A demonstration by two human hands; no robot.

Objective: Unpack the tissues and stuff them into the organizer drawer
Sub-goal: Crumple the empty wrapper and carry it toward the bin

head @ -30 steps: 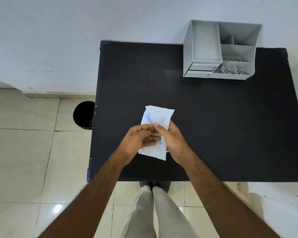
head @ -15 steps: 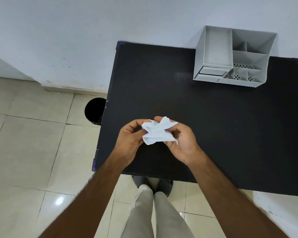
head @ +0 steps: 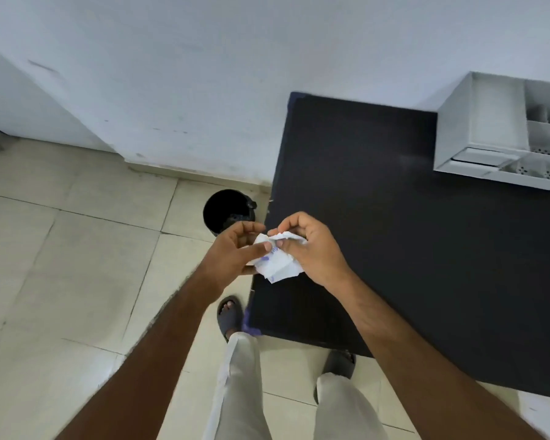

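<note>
Head view: while both hands work near the table's left edge, they share one crumpled white pack.
Tissue pack (head: 277,260): it is white with blue print, and it is squashed up in the air between the hands, over the table's left edge.
Left hand (head: 235,252): the thumb and fingers pinch the left side of the pack, likely to keep it from slipping.
Right hand (head: 311,249): the fingers are curled tight on the top of the pack, maybe to tear it open or pull tissues out.
Table (head: 426,249): it is black, and it is bare under the hands.
Organizer (head: 496,138): this grey box sits at the far right of the table by the wall, well apart from the hands.
Drawer (head: 477,157): it sits low at the front of the organizer; I cannot tell if it is pulled out a bit.
Bin (head: 227,211): this black tub stands on the floor just left of the table, a handy spot for the empty wrapper.
Task so far: I think no tissues are in the drawer yet.
</note>
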